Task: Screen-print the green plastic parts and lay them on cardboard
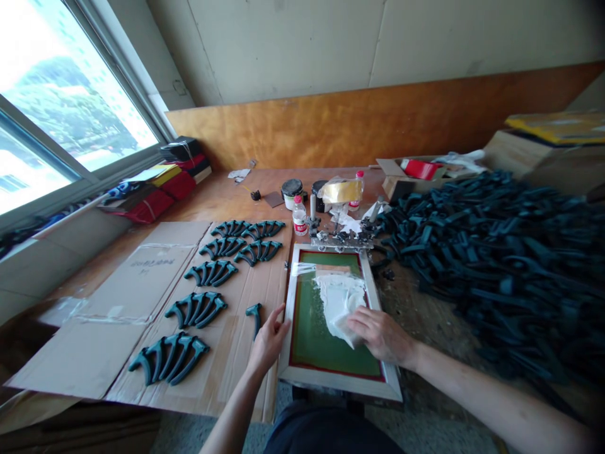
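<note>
A framed green screen (307, 340) lies in front of me, hinged at its far end to a metal clamp (341, 239). My right hand (378, 334) is closed on a white cloth (341, 301) that rests on the screen's mesh. My left hand (271, 337) is at the frame's left edge, its fingers partly curled against the wood; whether it grips the frame is unclear. Just left of that hand, a single dark green curved part (254, 312) lies on the cardboard (231, 334). Several fanned groups of similar parts (170, 356) lie farther left.
A large heap of dark parts (496, 252) covers the right side. Behind the screen stand a bottle (299, 217), a lidded tub (292, 194) and a yellowish roll (339, 192). Red boxes (177, 188) sit by the window; an open carton (399, 183) is at the back right.
</note>
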A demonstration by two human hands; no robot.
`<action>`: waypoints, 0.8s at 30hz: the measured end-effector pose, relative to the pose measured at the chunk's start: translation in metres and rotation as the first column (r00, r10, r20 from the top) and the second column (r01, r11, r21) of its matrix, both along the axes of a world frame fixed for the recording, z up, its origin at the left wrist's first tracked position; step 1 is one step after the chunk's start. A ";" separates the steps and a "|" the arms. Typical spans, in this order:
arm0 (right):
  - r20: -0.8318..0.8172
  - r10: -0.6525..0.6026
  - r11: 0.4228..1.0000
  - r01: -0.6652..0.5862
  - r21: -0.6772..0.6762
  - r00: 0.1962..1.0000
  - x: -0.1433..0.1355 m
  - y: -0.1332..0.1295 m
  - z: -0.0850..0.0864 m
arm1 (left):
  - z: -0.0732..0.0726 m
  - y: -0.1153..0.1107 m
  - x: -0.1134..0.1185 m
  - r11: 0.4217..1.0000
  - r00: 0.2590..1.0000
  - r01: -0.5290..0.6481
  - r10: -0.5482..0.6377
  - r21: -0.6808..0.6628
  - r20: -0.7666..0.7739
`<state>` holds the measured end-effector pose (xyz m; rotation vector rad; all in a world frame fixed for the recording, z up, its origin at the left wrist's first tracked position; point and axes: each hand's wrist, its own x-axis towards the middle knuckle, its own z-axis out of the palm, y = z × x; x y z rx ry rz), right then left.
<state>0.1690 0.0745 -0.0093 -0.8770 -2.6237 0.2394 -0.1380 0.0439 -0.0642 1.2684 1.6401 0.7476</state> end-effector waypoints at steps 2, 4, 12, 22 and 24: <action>0.000 -0.031 0.998 0.031 -0.062 1.000 0.001 0.008 0.006 | 0.006 0.000 0.000 1.000 0.999 -0.003 0.003 -0.012 0.052; -0.009 -0.131 0.987 0.129 -0.094 0.991 -0.003 0.027 0.020 | 0.016 0.001 0.000 0.999 0.994 0.007 -0.003 -0.031 0.109; -0.131 -0.615 0.778 0.625 0.062 0.778 0.031 0.099 0.073 | 0.117 0.017 0.004 0.997 0.894 -0.067 0.079 -0.042 0.442; 0.122 -0.524 0.829 0.538 -0.152 0.843 0.030 0.019 -0.041 | 0.198 0.095 0.043 0.904 0.758 -0.291 0.018 0.312 0.652; 0.180 -0.558 0.787 0.586 -0.193 0.810 0.013 0.010 -0.043 | 0.180 0.083 0.052 0.904 0.754 -0.345 0.107 0.253 0.648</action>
